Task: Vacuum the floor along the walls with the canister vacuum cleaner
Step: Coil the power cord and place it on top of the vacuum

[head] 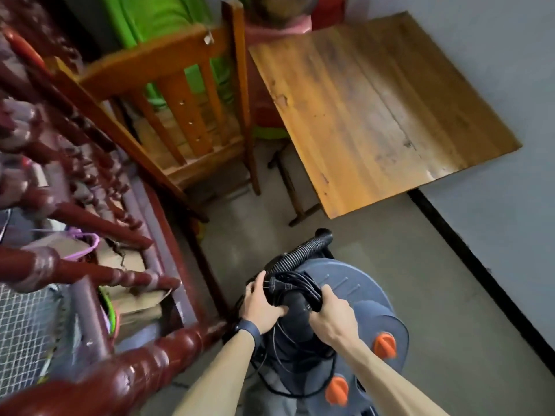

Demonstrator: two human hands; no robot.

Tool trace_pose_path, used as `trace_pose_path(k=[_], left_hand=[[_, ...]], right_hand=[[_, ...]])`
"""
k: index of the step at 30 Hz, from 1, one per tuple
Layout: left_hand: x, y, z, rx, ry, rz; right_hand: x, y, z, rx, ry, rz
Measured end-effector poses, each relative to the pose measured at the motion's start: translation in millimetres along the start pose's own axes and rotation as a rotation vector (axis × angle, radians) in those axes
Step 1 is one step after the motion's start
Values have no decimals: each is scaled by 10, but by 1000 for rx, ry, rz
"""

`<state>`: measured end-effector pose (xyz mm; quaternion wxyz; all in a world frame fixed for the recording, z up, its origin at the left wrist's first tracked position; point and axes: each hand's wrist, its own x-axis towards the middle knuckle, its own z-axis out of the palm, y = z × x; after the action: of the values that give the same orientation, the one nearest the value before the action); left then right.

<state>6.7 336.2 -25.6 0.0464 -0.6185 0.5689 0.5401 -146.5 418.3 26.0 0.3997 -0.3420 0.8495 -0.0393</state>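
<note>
The grey canister vacuum cleaner (354, 298) stands on the floor just below me, with two orange knobs on its lid. A black ribbed hose (303, 250) curves off its far side. A black power cord (295, 291) is coiled around the top handle, its plug lying on the coil. My left hand (259, 304), with a dark band on the wrist, grips the left side of the cord bundle. My right hand (332, 315) grips the right side of the same bundle.
A dark red turned-wood railing (99, 271) runs along the left. A wooden chair (180, 109) stands ahead, with a wooden table (375, 103) against the grey wall (495, 115) on the right. A black skirting strip (480, 280) edges the grey floor (405, 265).
</note>
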Motion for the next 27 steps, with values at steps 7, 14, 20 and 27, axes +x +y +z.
trace_pose_path(k=[7,14,20,27], left_hand=[[664,-41,-84,-109,155,-37],[1305,-10,-551,-108,176,-58],[1628,88,-871,-130,260,-15],[1955,96,-1214,-98,176,-12]], right_hand=[[781,-360,90,37,-77,-40],[1436,-878,192,23,-88,-110],[1779,-1207,164,48,-122,-185],[1911,-1476,229,113,-166,-124]])
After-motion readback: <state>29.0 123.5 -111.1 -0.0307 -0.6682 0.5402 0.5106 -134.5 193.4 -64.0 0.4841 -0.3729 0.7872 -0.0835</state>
